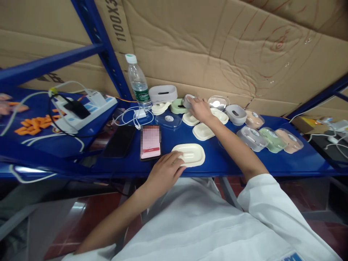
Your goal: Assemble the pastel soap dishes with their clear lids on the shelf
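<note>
My left hand [168,168] is closed around the left end of a cream molded tray [193,155], which lies at the table's front edge. Farther back, my right hand [200,108] has its fingers on a small grey container [187,101], beside a green container [178,106]. The fingertips of that hand are partly hidden. Under and around my right wrist lie more cream trays [202,132]. A clear oval lid [168,121] with a round label rests left of them.
Behind stand a water bottle [139,85] and a large grey container [163,94]. A lit phone [150,143] and a dark phone [119,142] lie to the left, near a power strip [100,108]. Lidded grey [251,139], green [274,140] and peach boxes [291,140] sit right.
</note>
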### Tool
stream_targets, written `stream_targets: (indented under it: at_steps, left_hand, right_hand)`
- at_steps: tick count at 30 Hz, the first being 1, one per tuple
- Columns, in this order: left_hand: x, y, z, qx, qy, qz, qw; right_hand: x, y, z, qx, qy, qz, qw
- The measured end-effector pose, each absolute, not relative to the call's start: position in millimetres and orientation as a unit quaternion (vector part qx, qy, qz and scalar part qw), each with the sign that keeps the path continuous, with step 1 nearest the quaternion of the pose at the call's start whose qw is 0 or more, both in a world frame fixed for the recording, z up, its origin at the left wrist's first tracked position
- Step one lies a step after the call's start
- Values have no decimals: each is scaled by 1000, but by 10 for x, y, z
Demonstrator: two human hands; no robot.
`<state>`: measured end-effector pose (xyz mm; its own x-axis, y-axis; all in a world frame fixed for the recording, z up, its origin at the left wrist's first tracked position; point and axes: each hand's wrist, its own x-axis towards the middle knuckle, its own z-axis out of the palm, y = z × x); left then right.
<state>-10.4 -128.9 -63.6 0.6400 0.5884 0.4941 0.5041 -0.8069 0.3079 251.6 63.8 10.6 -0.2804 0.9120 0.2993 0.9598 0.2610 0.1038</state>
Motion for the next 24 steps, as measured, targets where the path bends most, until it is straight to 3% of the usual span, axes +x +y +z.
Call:
stream_targets:
  at_steps: [5,11,14,19,24]
  left_hand:
    - [-102,-1292,-644,908,301,284,68]
    - [-101,-1285,-655,905,302,290,75]
    - [-97,-1287,-655,904,301,294,74]
    - [-96,-1284,-634,903,298,303,68]
    - [-111,-1282,-588,874,333,344,82]
  right_hand:
    - [2584,733,145,-598,-775,-85,182]
    - [2716,585,303,-506,-726,148,441]
    - [2775,240,398,-435,-685,258,524]
    - [2973,-601,350,-429,-655,282,554]
    - [3055,-1527,-13,-493,-636,210,556]
